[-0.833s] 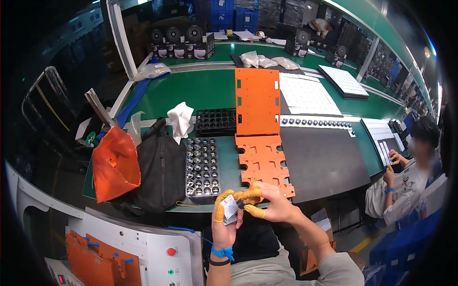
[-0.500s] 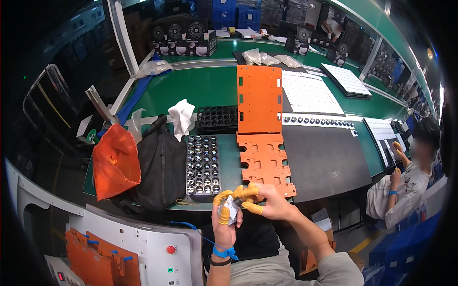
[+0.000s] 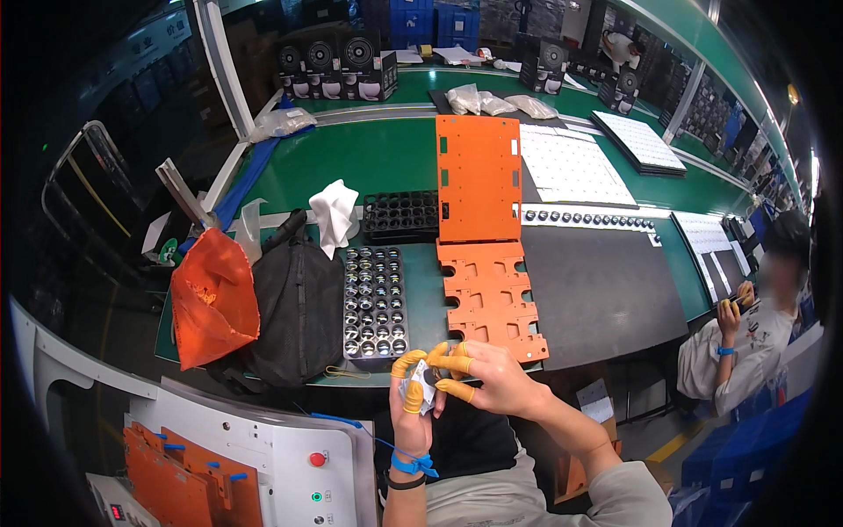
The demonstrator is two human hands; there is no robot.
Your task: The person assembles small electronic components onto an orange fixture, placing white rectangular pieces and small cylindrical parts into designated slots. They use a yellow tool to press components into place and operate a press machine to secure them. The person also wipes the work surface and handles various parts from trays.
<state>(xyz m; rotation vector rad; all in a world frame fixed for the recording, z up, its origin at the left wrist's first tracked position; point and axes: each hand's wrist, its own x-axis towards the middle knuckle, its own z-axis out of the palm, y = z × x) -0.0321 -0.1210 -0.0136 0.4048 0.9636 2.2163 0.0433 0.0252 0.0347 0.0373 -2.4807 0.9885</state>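
My left hand (image 3: 411, 408) grips a small round dark part wrapped in a white wipe (image 3: 428, 386), just off the near edge of the green workbench (image 3: 369, 162). My right hand (image 3: 487, 379) pinches the same part from the right. Yellow finger cots cover the fingertips of both hands, and a blue strap circles my left wrist. Just beyond the hands lies a black tray (image 3: 372, 301) filled with several round shiny parts. To its right sits a flat orange fixture plate (image 3: 492, 299) with cut-outs.
An orange bag (image 3: 209, 297) and a black bag (image 3: 294, 307) sit left of the tray. An empty black tray (image 3: 401, 214), a tall orange panel (image 3: 478, 176), a dark mat (image 3: 593, 290) and white sheets lie farther back. A seated person (image 3: 746, 342) is at the right.
Both hands have stayed together at the bench edge, shifting slightly while turning the wrapped part between the fingers. Nothing else moved.
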